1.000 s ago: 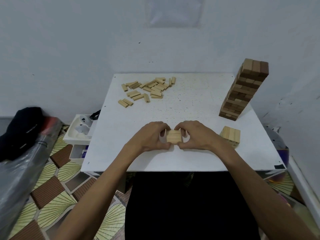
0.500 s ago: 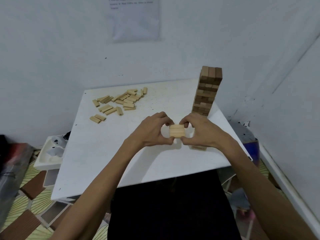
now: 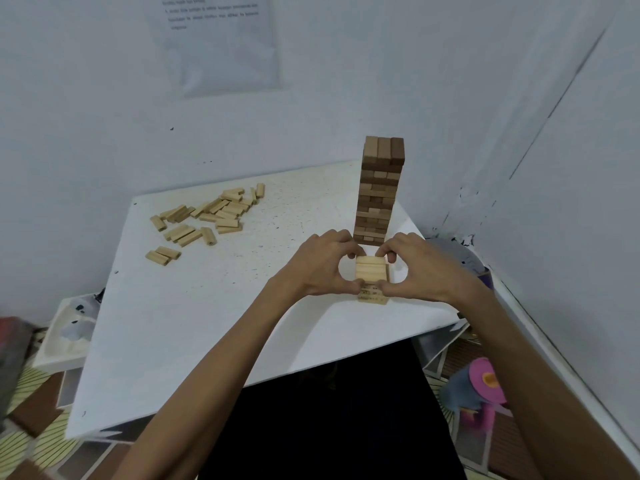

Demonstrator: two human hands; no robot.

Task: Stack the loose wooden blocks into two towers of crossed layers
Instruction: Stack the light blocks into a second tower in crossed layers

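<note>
Well off to the left of my fingers, and farther away, the loose blocks [image 3: 207, 216] lie scattered on the white table [image 3: 207, 323]. My left hand [image 3: 322, 265] pinches the left end of a flat layer of pale blocks [image 3: 370, 270], and my right hand [image 3: 419, 268] pinches its right end. The layer sits directly over a short stack [image 3: 373, 296] under my thumbs; I cannot tell if they touch. Just beyond my fingertips stands the tall tower [image 3: 379, 188].

White walls [image 3: 69, 98] meeting in corner at frame right; paper sheet [image 3: 221, 46] hanging upper centre. White bench [image 3: 173, 323] standing mid-frame w/ patterned floor [image 3: 20, 441] showing lower left.
</note>
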